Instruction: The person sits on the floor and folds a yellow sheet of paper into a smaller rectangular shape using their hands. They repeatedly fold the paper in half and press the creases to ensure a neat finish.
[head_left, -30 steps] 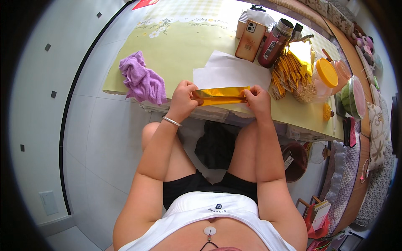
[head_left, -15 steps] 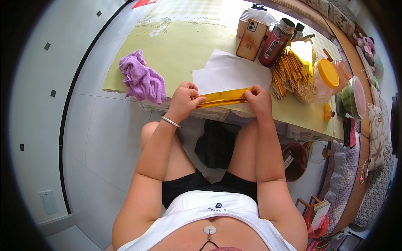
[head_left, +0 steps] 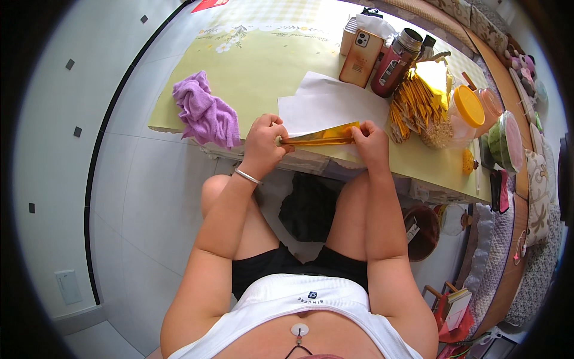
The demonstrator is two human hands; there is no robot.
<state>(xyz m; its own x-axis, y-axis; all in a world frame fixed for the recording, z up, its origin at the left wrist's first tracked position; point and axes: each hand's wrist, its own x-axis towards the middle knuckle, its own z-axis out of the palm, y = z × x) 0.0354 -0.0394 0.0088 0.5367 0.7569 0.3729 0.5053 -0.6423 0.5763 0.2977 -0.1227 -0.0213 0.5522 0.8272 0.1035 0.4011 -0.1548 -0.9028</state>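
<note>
Foil strip (head_left: 327, 136), likely light and easily creased, suits holding where left hand (head_left: 262, 140) and right hand (head_left: 372, 141) pinch its ends

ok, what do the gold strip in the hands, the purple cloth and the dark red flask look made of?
Gold strip: likely metallised film or foil, glossy; bright reflections and crisp folds.
Purple cloth: soft textile, matt, maybe terry or microfibre; fuzzy surface, loose folds.
Flask: probably metal; silvery, reflective neck, dark red body seemingly coated.
</note>
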